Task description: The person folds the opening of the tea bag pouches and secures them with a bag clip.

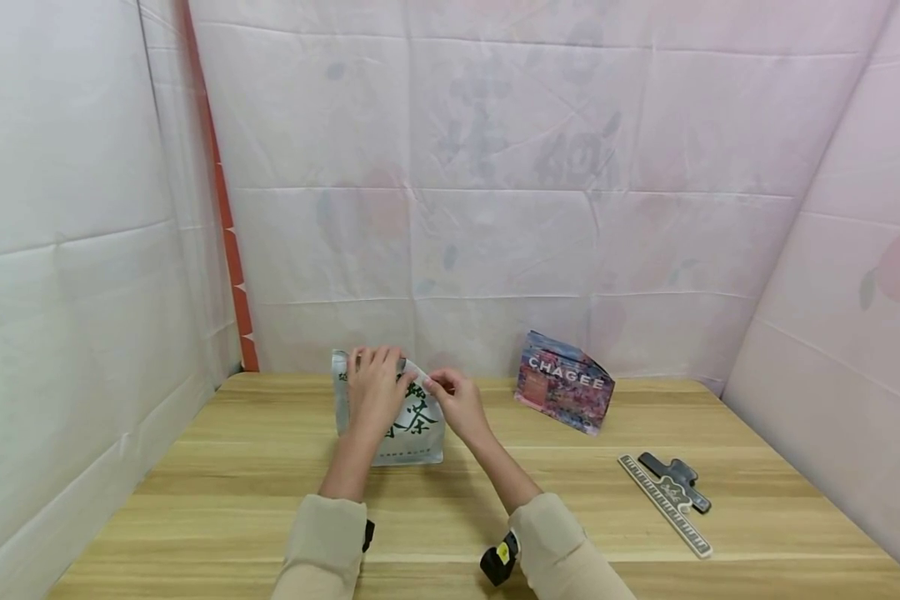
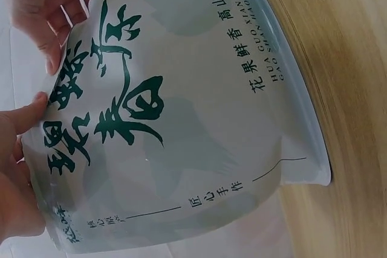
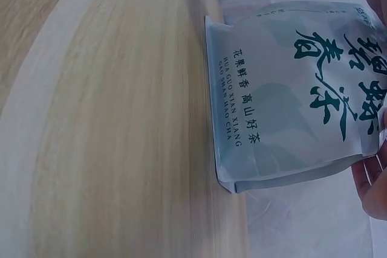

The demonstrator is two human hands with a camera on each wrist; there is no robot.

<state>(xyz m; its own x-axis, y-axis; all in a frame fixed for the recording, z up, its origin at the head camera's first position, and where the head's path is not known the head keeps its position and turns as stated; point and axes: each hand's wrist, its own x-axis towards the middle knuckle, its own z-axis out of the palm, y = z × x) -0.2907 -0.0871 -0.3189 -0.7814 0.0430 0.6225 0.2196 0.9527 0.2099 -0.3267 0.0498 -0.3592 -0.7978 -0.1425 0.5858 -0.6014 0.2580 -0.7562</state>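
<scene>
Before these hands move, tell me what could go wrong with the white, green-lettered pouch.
The white, green-lettered pouch might tip on the wood-grain table if the left hand and right hand both release its top edge.

Reaching for the black clip or the flat, piano-key-patterned clip, off to the right, could leave one hand alone steadying the pouch.

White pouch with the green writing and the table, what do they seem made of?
The pouch looks like plastic film or laminate with a satin finish: soft sheen, smooth surface, folded edges. The table looks like wood or wood-print laminate, fairly matte, going by its long streaky grain; I can't tell which.
</scene>
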